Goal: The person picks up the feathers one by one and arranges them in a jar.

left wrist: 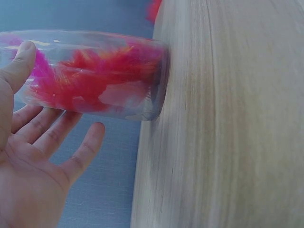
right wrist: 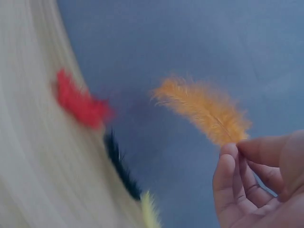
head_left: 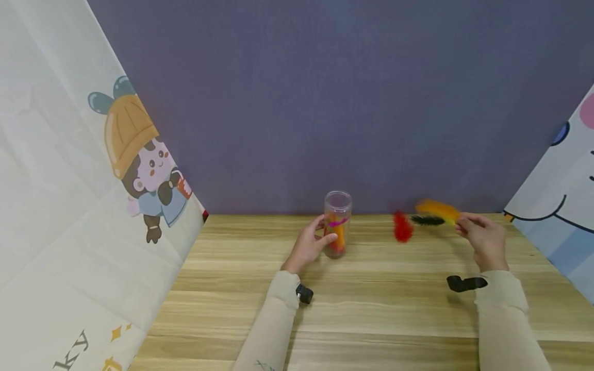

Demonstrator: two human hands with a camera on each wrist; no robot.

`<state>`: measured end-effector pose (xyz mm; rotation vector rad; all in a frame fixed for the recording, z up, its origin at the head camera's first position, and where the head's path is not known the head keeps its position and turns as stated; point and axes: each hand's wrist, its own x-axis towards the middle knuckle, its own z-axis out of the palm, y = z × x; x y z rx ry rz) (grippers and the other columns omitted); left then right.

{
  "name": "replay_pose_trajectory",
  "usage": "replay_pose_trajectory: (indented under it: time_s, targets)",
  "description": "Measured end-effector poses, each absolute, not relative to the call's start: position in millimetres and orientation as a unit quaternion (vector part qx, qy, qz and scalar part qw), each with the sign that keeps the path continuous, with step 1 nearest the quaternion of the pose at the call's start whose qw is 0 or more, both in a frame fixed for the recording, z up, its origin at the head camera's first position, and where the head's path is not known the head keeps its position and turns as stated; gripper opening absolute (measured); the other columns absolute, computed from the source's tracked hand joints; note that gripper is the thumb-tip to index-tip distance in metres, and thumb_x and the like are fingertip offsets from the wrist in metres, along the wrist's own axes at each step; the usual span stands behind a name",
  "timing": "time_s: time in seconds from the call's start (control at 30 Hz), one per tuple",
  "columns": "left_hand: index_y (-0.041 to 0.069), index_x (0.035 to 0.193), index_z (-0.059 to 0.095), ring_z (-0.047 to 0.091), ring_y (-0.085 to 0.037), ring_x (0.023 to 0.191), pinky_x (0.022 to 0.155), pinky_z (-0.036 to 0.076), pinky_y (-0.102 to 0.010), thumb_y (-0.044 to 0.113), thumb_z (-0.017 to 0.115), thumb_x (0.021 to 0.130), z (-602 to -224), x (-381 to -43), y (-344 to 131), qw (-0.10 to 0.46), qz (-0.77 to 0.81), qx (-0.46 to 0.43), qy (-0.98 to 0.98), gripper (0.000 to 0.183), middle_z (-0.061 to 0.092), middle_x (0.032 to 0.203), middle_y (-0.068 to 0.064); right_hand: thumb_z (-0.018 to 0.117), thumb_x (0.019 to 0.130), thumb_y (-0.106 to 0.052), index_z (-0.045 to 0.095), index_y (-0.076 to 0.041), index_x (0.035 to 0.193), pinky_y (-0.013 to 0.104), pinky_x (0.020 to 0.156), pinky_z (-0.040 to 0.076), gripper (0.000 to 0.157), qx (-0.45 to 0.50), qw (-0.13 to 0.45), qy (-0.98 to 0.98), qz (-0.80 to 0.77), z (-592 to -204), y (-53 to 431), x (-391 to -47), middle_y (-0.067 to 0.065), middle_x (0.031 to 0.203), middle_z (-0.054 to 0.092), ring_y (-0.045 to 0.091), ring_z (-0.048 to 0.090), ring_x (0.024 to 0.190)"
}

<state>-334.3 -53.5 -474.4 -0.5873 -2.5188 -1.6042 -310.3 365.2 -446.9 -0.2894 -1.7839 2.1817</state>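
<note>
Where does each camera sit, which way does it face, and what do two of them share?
Head: worn on the head, facing forward and down toward the backdrop and table; left hand, right hand and sleeves show.
Left wrist: on that wrist, facing the clear jar, which appears sideways; the left hand shows.
Right wrist: on that wrist, facing the orange feather in the right hand's fingers.
Shared: head and right wrist both show the orange, red and dark feathers.
</note>
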Motion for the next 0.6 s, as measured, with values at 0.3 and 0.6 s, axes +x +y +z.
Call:
replay_pose_trajectory:
  time_s: [0.3,0.6]
  targets:
    - [0.014,0.151,0.050,0.058,-0.030,0.132,0.096,0.057,-0.041,0.026,0.071,0.098,-474.6,-335.4,-53.9,0.050,-0.526,-0.196,-0.826,0.058,0.060,0.146,-0.014,0.073,0.093,-0.007,0.072,-0.003,0.110,0.017,0.066,0.059,0.017,-0.049,0.186,-0.603,0.774,-428.2,336.2,-309.4,-0.006,0.088,0.077,0.006,0.072,0.073]
    - [0.014,0.151,0.050,0.058,-0.029,0.131,0.098,0.056,-0.044,0.026,0.072,0.097,-474.1,-334.5,-53.2,0.049,-0.533,-0.186,-0.824,0.059,0.060,0.145,-0.013,0.077,0.089,-0.005,0.074,0.003,0.114,0.021,0.066,0.061,0.027,0.018,0.193,-0.597,0.778,-413.8,309.5,-308.2,0.000,0.091,0.080,0.012,0.075,0.074]
